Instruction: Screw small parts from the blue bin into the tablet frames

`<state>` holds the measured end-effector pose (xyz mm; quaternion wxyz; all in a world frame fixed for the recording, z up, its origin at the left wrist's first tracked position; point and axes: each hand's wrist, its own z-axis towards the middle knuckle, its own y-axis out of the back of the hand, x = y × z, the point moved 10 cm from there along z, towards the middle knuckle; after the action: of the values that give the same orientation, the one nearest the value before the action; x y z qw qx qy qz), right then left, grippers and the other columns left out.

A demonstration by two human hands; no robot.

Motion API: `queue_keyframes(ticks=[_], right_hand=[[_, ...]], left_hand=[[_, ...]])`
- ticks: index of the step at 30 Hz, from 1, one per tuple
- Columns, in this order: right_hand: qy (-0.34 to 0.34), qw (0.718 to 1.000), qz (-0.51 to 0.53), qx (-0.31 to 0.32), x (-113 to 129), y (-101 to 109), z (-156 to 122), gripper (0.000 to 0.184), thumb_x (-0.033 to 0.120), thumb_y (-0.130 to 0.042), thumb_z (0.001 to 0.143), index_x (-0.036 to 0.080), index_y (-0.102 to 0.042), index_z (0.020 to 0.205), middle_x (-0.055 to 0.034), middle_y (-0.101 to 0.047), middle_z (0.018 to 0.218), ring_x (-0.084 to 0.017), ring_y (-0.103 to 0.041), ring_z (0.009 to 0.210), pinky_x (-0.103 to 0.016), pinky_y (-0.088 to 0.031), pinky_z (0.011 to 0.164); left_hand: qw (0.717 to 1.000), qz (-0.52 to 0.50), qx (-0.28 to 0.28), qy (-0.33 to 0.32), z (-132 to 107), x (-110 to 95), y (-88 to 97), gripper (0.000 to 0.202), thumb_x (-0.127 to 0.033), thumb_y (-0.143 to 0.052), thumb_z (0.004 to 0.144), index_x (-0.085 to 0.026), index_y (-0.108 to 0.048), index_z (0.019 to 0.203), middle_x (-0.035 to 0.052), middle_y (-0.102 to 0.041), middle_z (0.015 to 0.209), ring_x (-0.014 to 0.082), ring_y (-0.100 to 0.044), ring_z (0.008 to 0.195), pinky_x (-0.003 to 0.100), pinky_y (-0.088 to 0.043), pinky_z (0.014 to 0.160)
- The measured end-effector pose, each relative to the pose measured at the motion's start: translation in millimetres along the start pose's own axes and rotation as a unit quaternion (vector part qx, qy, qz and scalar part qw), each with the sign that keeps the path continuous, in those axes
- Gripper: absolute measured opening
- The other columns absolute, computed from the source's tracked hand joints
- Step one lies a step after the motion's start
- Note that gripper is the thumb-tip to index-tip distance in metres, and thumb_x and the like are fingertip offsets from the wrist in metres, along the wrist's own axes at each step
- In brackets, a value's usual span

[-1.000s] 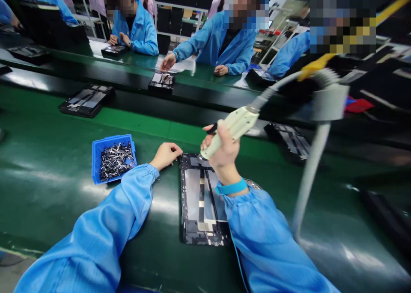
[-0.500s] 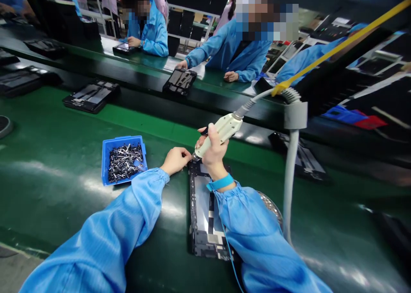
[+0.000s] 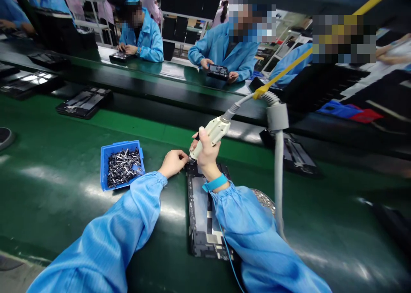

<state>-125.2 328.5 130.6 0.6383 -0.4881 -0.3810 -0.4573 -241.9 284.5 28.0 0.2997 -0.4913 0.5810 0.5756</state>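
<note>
Covering most of the view is a green bench (image 3: 54, 190), and two blue-sleeved arms reach across it from the bottom. Dark flat device (image 3: 201, 209) lies on it right in front of the person, innards facing up, its right side partly hidden by the right sleeve (image 3: 257, 229). Off to the left, well apart from the device, sits an open blue bin (image 3: 103, 170) with a messy heap of little black and silvery parts (image 3: 124, 167); a patch of blue bottom shows at its right side. Poking out behind the right sleeve is a round dish (image 3: 274, 207) of small shiny metal bits, mostly blocked, so no clue how full it is.

Cream powered driver (image 3: 215, 130) is tilted, cable end up and right, tip down at the device's far left corner. Right hand (image 3: 207, 153) has its fingers wrapped round it, thumb up along the body, blue wristband (image 3: 215, 183) on. Left hand (image 3: 173, 162) comes in from the left, thumb and finger together by that same corner, next to the tip. Can't tell if they're pinching anything, it's too tiny.
</note>
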Motion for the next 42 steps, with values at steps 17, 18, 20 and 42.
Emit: queue_keyframes(ticks=[17, 18, 20, 42], right_hand=[[0.154, 0.958, -0.06, -0.234, 109.4, 263.7, -24.5, 0.047, 0.064, -0.085, 0.067, 0.019, -0.073, 0.075, 0.0041, -0.056, 0.046, -0.014, -0.05, 0.04, -0.031, -0.043, 0.042], [0.153, 0.951, -0.079, -0.258, 107.7, 285.9, -29.0, 0.044, 0.061, -0.088, 0.067, 0.019, -0.073, 0.071, 0.0032, -0.057, 0.047, -0.015, -0.051, 0.042, -0.031, -0.044, 0.044], [0.144, 0.933, -0.123, -0.304, 101.8, 321.8, -39.0, 0.042, 0.056, -0.091, 0.065, 0.02, -0.069, 0.063, 0.0012, -0.059, 0.05, -0.016, -0.053, 0.045, -0.032, -0.045, 0.046], [0.061, 0.913, -0.257, -0.311, 61.8, 345.0, -48.1, 0.059, 0.067, -0.081, 0.069, 0.017, -0.082, 0.101, -0.0107, -0.078, 0.078, -0.035, -0.076, 0.078, -0.048, -0.058, 0.078]], left_hand=[[0.992, 0.068, -0.036, -0.098, -4.4, -17.8, 23.5, 0.024, -0.037, -0.062, 0.089, -0.015, -0.072, 0.087, 0.0025, -0.069, 0.07, 0.0158, -0.063, 0.06, 0.024, -0.048, 0.058], [0.991, 0.077, -0.047, -0.103, -5.3, -21.9, 26.9, 0.027, -0.04, -0.06, 0.09, -0.016, -0.071, 0.088, 0.0038, -0.07, 0.072, 0.0174, -0.065, 0.063, 0.025, -0.049, 0.058], [0.985, 0.099, -0.088, -0.115, -15.0, -34.5, 35.1, 0.031, -0.044, -0.055, 0.093, -0.017, -0.07, 0.09, 0.0081, -0.073, 0.083, 0.0214, -0.068, 0.075, 0.03, -0.055, 0.065], [0.806, 0.549, -0.094, -0.199, 34.2, -92.3, -35.0, 0.059, -0.009, -0.055, 0.092, -0.023, -0.065, 0.149, 0.0156, -0.062, 0.153, 0.0387, -0.055, 0.144, 0.057, -0.046, 0.121]])
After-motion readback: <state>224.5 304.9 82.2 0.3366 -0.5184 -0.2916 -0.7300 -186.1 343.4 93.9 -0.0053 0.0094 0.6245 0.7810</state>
